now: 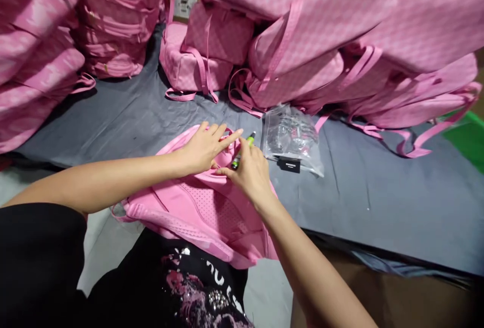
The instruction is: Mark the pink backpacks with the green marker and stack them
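A pink backpack point(215, 212) with a perforated panel lies at the table's front edge, leaning against my body, with its top opening facing away from me. Over that opening my left hand point(206, 149) rests with its fingers stretched out, the index reaching toward my other hand; its thumb is partly hidden near the bag's rim. My right hand point(251, 169) is closed around a slim green-and-black tool point(250, 140) with a pale tip, whose exact kind I cannot make out. Both hands nearly touch above the opening.
A clear plastic bag point(291, 134) with dark items and a black tag point(289, 165) lies right of my hands. Pink checkered backpacks point(325, 25) are piled behind, and more pink bags point(113, 20) are stacked left. Grey cloth covers the table point(359, 192).
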Demonstrator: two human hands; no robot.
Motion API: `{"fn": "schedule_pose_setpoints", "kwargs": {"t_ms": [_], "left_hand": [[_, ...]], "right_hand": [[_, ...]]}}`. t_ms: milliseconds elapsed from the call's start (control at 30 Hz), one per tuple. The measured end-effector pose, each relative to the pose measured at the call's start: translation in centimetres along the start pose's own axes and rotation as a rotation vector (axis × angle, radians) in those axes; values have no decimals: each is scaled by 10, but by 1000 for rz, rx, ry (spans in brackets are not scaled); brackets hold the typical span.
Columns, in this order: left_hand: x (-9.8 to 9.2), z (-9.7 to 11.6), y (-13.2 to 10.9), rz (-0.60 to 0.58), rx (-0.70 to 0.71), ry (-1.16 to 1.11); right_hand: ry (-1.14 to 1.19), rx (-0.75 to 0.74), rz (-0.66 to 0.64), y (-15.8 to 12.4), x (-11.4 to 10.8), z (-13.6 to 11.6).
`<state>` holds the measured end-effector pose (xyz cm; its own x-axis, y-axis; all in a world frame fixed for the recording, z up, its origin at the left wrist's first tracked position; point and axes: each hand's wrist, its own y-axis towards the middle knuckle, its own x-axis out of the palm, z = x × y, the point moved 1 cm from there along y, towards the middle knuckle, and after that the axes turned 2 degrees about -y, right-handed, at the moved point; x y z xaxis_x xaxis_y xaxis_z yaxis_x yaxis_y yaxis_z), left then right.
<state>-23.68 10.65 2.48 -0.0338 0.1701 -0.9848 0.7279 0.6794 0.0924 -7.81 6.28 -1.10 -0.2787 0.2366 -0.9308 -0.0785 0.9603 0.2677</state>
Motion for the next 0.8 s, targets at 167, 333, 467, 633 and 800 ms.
{"fn": "schedule_pose_setpoints", "kwargs": {"t_ms": [167,333,467,633,800], "left_hand": [[-3,1,5,-62,-47,16],[-8,-1,6,-127,-132,5],[-11,-3,6,-158,-136,-9],[-11,-4,9,-177,-116,-25],[0,-5,13,-106,-106,-48]], "right_hand": [[-104,7,-15,8,9,-22],[1,5,-72,3,9,-10],[53,8,-68,1,8,-5],[67,26,-74,2,11,-4],[58,42,-68,6,17,-2]]}}
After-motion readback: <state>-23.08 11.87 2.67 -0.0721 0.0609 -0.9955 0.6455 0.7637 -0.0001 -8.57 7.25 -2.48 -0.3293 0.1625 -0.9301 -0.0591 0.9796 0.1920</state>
